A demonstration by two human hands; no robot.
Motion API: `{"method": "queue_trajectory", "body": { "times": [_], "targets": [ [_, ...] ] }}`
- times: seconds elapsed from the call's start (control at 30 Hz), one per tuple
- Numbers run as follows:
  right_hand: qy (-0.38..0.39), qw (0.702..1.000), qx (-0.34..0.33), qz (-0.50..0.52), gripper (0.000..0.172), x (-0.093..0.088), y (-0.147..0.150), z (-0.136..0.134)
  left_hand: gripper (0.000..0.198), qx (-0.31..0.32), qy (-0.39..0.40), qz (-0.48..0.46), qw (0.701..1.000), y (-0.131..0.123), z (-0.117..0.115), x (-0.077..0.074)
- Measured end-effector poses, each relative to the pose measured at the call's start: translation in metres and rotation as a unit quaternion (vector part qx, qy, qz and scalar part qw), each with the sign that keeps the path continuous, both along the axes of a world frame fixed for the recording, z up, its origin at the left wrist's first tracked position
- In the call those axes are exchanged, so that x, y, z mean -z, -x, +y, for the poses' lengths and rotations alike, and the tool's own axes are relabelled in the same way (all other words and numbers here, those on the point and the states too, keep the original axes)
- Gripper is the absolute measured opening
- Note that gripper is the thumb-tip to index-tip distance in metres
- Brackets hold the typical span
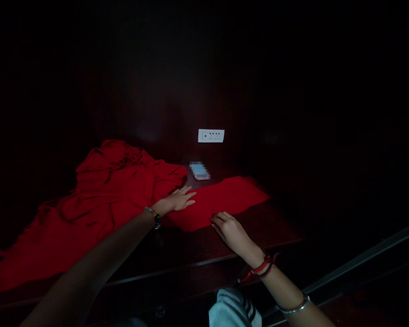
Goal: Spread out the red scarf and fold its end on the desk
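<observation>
A red fringed scarf lies across a dark wooden shelf. Its left part is heaped in loose folds, while to the right a flatter folded strip stretches out. My left hand rests palm down, fingers spread, where the heap meets the strip. At the strip's near edge is my right hand, its fingers bent and close together on the cloth's edge. The undersides of those fingers are hidden.
A blurred light-coloured flat object lies behind the strip. Above it, a white power socket is set in the dark back panel. Light clothing with dark stripes shows below the shelf edge. Everything around is very dark.
</observation>
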State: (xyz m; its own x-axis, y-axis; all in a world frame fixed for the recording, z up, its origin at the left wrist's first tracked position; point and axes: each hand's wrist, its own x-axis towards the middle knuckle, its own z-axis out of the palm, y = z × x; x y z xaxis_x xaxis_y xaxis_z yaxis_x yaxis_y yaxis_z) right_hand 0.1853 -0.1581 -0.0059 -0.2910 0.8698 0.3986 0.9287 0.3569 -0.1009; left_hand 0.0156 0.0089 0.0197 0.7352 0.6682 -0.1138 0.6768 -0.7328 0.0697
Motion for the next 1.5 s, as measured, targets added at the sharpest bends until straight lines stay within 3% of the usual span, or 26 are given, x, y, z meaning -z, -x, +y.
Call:
{"method": "queue_trajectory", "body": {
  "times": [0.1,0.2,0.3,0.4,0.47,0.57,0.73,0.97,1.17,1.27,1.37,1.5],
  "targets": [
    [0.005,1.000,-0.018,-0.023,0.022,-0.004,-0.003,0.003,0.043,0.057,-0.062,-0.038,0.996,0.011,-0.004,0.001],
    [0.018,0.997,-0.059,-0.038,0.022,-0.011,-0.010,0.010,0.032,0.116,-0.134,-0.083,0.981,0.010,-0.027,-0.014],
    [0.054,0.991,-0.124,-0.005,0.022,-0.017,-0.024,0.022,0.029,0.163,-0.095,-0.058,0.980,0.005,-0.060,-0.026],
    [0.087,0.982,-0.156,0.056,0.022,-0.020,-0.040,0.034,0.028,0.189,-0.071,-0.022,0.979,0.005,-0.079,-0.026],
    [0.091,0.979,-0.150,0.104,0.022,-0.018,-0.050,0.039,0.027,0.192,-0.070,-0.013,0.979,0.007,-0.080,-0.024],
    [0.077,0.975,-0.141,0.156,0.022,-0.012,-0.056,0.041,0.043,0.204,-0.027,-0.021,0.978,0.009,-0.070,-0.026],
    [0.058,0.976,-0.153,0.143,0.032,-0.009,-0.052,0.038,0.051,0.157,0.067,-0.106,0.980,0.014,-0.055,-0.024],
    [0.000,0.989,-0.108,0.101,0.012,-0.007,-0.052,0.042,0.042,0.126,0.130,-0.178,0.967,0.018,-0.041,-0.009],
    [-0.016,0.984,-0.111,0.137,0.008,0.000,-0.056,0.049,0.035,0.149,0.031,-0.179,0.972,0.017,-0.051,-0.017],
    [-0.017,0.979,-0.118,0.168,0.009,0.001,-0.057,0.051,0.029,0.108,-0.048,-0.138,0.983,0.011,-0.070,-0.017],
    [-0.012,0.976,-0.117,0.182,0.010,0.000,-0.057,0.050,0.040,0.081,-0.125,-0.084,0.985,0.001,-0.089,-0.013],
    [-0.008,0.979,-0.107,0.175,0.010,-0.002,-0.057,0.049,0.021,0.078,-0.198,-0.059,0.975,-0.007,-0.096,-0.007]
  ]
}}
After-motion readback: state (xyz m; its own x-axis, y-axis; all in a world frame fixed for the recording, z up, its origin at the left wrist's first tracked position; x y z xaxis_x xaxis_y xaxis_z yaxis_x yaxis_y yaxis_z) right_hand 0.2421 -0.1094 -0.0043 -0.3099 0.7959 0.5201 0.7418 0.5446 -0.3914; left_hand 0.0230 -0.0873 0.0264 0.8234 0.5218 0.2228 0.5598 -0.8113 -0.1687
